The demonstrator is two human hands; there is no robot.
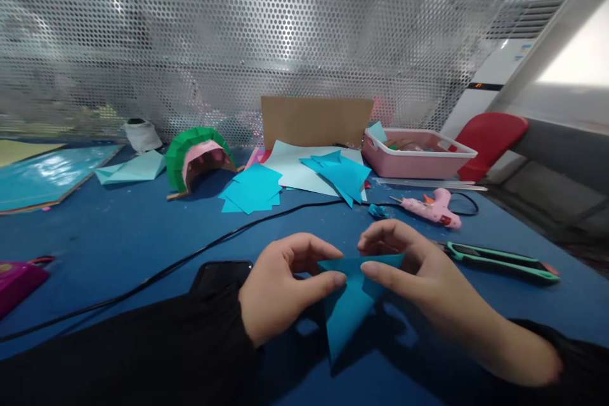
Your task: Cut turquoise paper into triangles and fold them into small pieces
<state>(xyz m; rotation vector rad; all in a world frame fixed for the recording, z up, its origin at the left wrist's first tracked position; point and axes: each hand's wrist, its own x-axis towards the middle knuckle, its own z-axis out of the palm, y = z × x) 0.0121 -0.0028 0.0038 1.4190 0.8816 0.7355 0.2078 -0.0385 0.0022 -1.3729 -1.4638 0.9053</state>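
Note:
A folded blue paper triangle [349, 307] points down toward me, held just above the blue table [118, 241]. My left hand [280, 288] pinches its upper left edge with thumb and forefinger. My right hand [419, 269] pinches its upper right edge the same way. Both hands are closed on the paper, and both sleeves are black.
A black phone [219, 273] lies by my left wrist, with a black cable [190, 260] running across the table. Green-handled scissors [499, 260] and a pink glue gun [431, 208] lie to the right. Behind are blue paper stacks [252, 193], a green and pink paper arch [195, 155], a pink tray [413, 158] and cardboard [314, 120].

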